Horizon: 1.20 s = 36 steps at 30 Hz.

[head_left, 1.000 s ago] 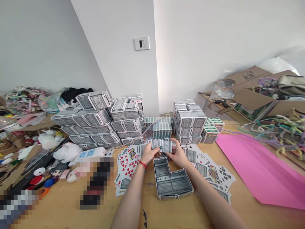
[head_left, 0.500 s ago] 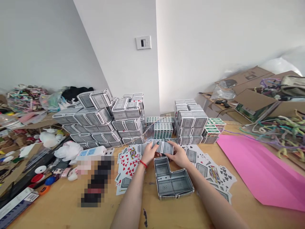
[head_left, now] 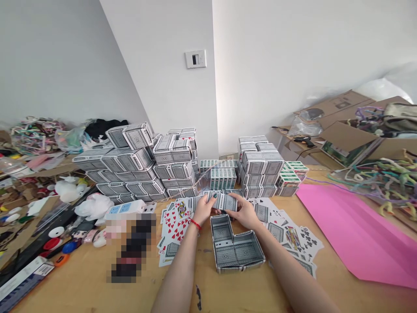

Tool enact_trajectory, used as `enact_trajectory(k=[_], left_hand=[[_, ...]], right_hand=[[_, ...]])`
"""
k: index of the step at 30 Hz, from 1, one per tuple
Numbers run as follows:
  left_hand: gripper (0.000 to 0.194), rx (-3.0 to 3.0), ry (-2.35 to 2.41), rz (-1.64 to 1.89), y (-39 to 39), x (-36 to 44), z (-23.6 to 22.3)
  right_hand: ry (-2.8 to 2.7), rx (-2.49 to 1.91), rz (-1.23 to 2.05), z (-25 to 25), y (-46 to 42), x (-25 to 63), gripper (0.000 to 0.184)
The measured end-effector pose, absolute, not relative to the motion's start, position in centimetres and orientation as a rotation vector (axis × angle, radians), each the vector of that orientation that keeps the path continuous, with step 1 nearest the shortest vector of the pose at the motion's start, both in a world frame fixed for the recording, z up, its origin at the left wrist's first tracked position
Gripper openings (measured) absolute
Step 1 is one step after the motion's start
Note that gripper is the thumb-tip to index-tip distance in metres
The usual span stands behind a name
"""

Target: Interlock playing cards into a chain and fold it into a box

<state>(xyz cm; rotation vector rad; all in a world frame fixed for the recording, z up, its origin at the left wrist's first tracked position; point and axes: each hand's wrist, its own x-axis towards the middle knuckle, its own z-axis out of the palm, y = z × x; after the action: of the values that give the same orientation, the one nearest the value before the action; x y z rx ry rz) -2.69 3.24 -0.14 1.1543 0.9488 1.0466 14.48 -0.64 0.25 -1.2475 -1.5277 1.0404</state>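
Note:
Between both hands is a small piece made of joined playing cards (head_left: 224, 202), grey patterned backs outward with white strips across the middle. My left hand (head_left: 203, 209), with a red cord at the wrist, grips its left end, thumb on top. Its right end is pinched by my right hand (head_left: 246, 211). Just below them on the table sits an L-shaped open tray of folded cards (head_left: 237, 252), its inside corner facing up and right. Loose playing cards (head_left: 176, 224) lie face up beside my left forearm, and more cards (head_left: 291, 234) spread beyond my right forearm.
Stacked card blocks (head_left: 127, 161) rise at the back left, with another stack (head_left: 262, 167) at the back right. Green card boxes (head_left: 223, 177) stand between. A pink sheet (head_left: 355, 234) lies right; a white power strip (head_left: 125, 208) and clutter occupy the left.
Almost nothing differs. Both hands keep the card piece in the same place above the tray, and the camera view has shifted very slightly.

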Motion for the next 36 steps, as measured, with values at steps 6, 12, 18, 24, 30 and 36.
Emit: enact_trajectory(k=[6,12,18,24,30,36], left_hand=[[0.022,1.159,0.947,1.045,3.03,-2.69,0.07],[0.021,1.174,0.961,1.058,3.2,-2.77,-0.06],[0.024,1.196,0.981,1.059,3.14,-2.83,-0.15],[0.028,1.21,0.986,1.021,3.06,-2.53,-0.22],[0.032,1.215,0.987,0.976,2.99,-1.98,-0.25],[0.031,1.201,0.991,0.957,2.96,-2.03,-0.36]], right_hand=[[-1.53,-1.265,1.038,0.18,-0.62,14.58,0.058],[-1.513,-1.266,1.066,0.01,-0.49,14.64,0.059],[-1.531,-1.235,1.093,0.06,-0.43,14.59,0.06],[-1.563,-1.229,1.03,0.36,-0.39,14.55,0.056],[-1.472,-1.178,1.116,0.72,-0.19,14.75,0.046],[-1.302,-1.059,1.18,0.66,-0.06,14.43,0.043]])
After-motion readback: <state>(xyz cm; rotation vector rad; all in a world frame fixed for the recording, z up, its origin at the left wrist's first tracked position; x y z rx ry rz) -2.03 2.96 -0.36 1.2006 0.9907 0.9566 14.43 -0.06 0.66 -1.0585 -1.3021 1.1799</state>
